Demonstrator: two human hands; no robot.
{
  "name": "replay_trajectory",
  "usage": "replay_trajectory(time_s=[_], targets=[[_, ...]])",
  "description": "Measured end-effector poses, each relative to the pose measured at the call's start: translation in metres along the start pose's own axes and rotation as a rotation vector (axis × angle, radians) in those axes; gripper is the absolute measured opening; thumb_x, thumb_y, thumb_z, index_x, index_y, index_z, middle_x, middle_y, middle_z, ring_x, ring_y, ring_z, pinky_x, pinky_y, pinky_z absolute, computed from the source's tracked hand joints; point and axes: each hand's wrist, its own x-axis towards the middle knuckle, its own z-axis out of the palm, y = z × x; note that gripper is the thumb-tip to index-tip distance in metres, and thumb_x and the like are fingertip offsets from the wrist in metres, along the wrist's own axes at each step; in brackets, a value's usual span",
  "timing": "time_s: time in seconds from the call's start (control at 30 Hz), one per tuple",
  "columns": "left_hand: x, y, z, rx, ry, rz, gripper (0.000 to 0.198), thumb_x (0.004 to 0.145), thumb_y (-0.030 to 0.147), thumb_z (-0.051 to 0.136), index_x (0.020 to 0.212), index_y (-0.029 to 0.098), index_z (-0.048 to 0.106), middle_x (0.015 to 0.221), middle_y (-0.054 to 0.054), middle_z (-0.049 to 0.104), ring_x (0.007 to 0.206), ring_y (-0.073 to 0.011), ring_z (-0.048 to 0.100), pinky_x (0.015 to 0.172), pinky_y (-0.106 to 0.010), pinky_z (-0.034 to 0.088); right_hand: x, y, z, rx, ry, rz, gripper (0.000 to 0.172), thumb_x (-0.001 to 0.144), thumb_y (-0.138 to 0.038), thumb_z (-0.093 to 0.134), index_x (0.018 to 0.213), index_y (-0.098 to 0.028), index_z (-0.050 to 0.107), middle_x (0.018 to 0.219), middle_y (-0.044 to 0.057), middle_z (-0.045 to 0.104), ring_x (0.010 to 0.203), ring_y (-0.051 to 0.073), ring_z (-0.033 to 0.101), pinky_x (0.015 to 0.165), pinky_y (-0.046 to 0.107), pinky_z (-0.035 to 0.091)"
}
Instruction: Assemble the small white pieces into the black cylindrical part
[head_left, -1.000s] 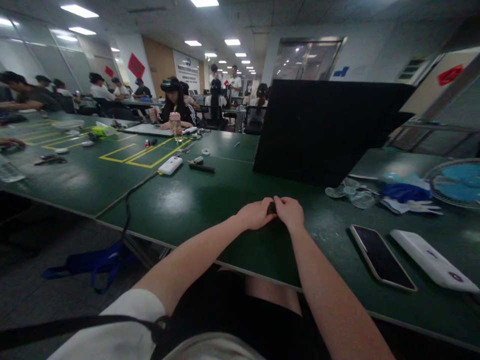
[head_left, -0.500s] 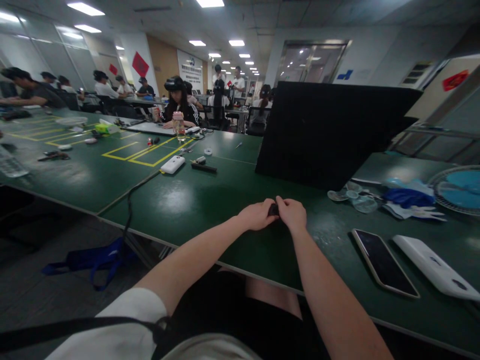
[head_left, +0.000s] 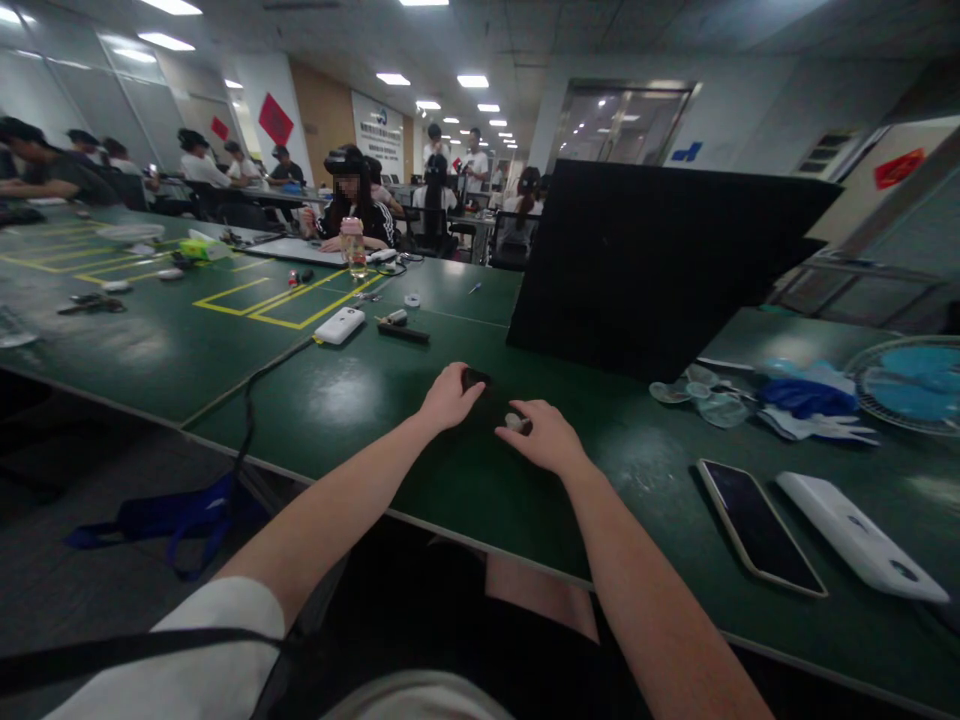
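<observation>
Over the green table (head_left: 360, 440), my left hand (head_left: 446, 398) is closed around a small dark object (head_left: 475, 378) that pokes out past the thumb. Its kind is too dark to make out. To the right and a little nearer to me, my right hand (head_left: 551, 435) curls thumb and index finger about a small pale rounded object (head_left: 516, 422), partly hidden by the fingers. A gap of bare table separates the two hands.
A large black panel (head_left: 645, 270) stands beyond my hands. At right lie a phone (head_left: 761, 525), a white device (head_left: 859, 535), gloves (head_left: 817, 400) and clear plastic pieces (head_left: 709, 395). A white power bank-like device (head_left: 340, 326) and a black stick-like item (head_left: 405, 332) lie left. A person (head_left: 352, 205) sits opposite.
My hands, together on a dark object before, are now apart. The left moved left and away from me with the dark object; a pale object now shows at the right hand.
</observation>
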Motion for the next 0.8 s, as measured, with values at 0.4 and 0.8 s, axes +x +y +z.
replay_trajectory(time_s=[0.4, 0.8], targets=[[-0.018, 0.021, 0.001, 0.200, -0.290, 0.209, 0.051, 0.087, 0.043, 0.065, 0.131, 0.024, 0.048, 0.119, -0.008, 0.069, 0.105, -0.0262, 0.068, 0.089, -0.039, 0.054, 0.000, 0.003, -0.008, 0.152, 0.110, 0.174, 0.023, 0.080, -0.035, 0.069, 0.099, -0.023, 0.071, 0.099, 0.006, 0.071, 0.084, 0.023, 0.066, 0.070, 0.035, 0.053], [-0.022, 0.027, 0.005, 0.104, -0.361, 0.206, 0.053, 0.085, 0.042, 0.067, 0.131, 0.023, 0.051, 0.110, -0.008, 0.072, 0.097, -0.0251, 0.070, 0.087, -0.038, 0.055, -0.001, -0.002, -0.008, 0.345, 0.318, -0.102, 0.029, 0.087, -0.042, 0.067, 0.106, -0.021, 0.071, 0.110, 0.008, 0.070, 0.096, 0.022, 0.065, 0.083, 0.037, 0.054]])
